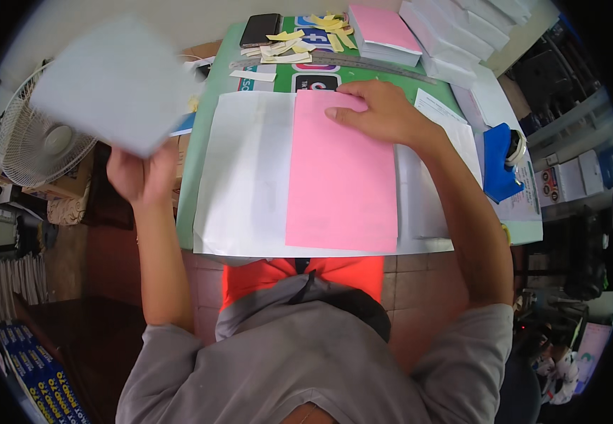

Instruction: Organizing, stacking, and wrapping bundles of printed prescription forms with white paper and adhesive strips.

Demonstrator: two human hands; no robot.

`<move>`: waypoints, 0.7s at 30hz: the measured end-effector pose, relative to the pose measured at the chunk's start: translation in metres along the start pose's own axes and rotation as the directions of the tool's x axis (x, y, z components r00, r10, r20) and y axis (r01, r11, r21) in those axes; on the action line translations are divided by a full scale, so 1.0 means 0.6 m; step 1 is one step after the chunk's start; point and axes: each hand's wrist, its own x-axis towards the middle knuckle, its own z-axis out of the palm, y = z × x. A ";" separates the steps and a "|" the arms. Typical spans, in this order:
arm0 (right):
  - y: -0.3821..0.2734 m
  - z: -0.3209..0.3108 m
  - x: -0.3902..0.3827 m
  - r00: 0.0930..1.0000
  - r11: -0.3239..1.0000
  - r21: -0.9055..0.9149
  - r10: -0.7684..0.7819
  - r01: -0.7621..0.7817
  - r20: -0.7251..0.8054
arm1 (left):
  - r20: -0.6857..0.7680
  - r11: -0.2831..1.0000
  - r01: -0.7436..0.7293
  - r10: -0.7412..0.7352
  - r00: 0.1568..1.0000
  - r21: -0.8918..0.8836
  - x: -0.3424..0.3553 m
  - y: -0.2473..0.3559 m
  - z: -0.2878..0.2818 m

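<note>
My left hand [140,173] is raised off the table's left side, closed on the lower corner of a white sheet of paper [115,85], which is blurred by motion. On the table a long pink sheet of paper [342,184] lies over a larger white sheet [243,177]. Across the pink sheet's far right corner rests my right hand [377,106]; its thumb lies on the paper, apart from the forefinger near the far edge. The other fingers are partly hidden.
Beyond the sheets lie a metal ruler [370,65], a dark phone [260,30] and yellow paper strips [331,27]. A pink-topped paper stack [384,32] stands far right beside white stacks [455,35]. A blue tape dispenser [503,162] sits right; a fan [45,134] stands left.
</note>
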 end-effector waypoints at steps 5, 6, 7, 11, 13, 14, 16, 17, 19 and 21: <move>0.007 0.017 -0.014 0.997 0.998 0.013 -0.063 0.063 -0.042 | 0.112 0.982 0.079 -0.100 0.989 0.173 -0.129 -0.140 -0.004; 0.009 0.020 -0.018 0.995 0.997 0.019 -0.079 0.080 -0.065 | 0.337 0.963 0.253 -0.269 0.902 0.091 -0.142 -0.162 -0.028; 0.011 0.025 -0.021 0.995 0.997 0.021 -0.077 0.079 -0.064 | 0.552 0.901 0.432 -0.386 0.739 0.052 -0.156 -0.179 -0.045; 0.004 0.026 -0.058 0.928 0.972 -0.090 -0.233 0.216 -0.291 | 0.581 0.728 0.649 -0.632 0.513 0.220 -0.202 -0.156 -0.055; -0.024 0.010 -0.108 0.840 0.888 -0.123 -0.459 0.443 -0.289 | 0.630 0.722 0.630 -0.637 0.444 0.286 -0.167 -0.125 -0.066; -0.040 0.000 -0.142 0.805 0.836 -0.053 -0.542 0.547 -0.243 | 0.671 0.707 0.613 -0.648 0.360 0.353 -0.157 -0.107 -0.058; -0.079 0.005 -0.214 0.828 0.840 -0.086 -0.543 0.536 -0.143 | 0.534 0.722 0.593 -0.678 0.504 0.357 -0.161 -0.066 -0.030; -0.092 0.013 -0.224 0.840 0.839 -0.112 -0.541 0.533 -0.050 | 0.510 0.666 0.597 -0.739 0.441 0.448 -0.149 -0.045 -0.030; -0.109 0.022 -0.222 0.819 0.819 -0.060 -0.573 0.571 -0.025 | 0.451 0.586 0.592 -0.808 0.379 0.552 -0.135 -0.034 -0.010; -0.128 0.032 -0.210 0.784 0.784 -0.008 -0.620 0.621 0.035 | 0.371 0.519 0.621 -0.855 0.363 0.587 -0.119 -0.033 0.016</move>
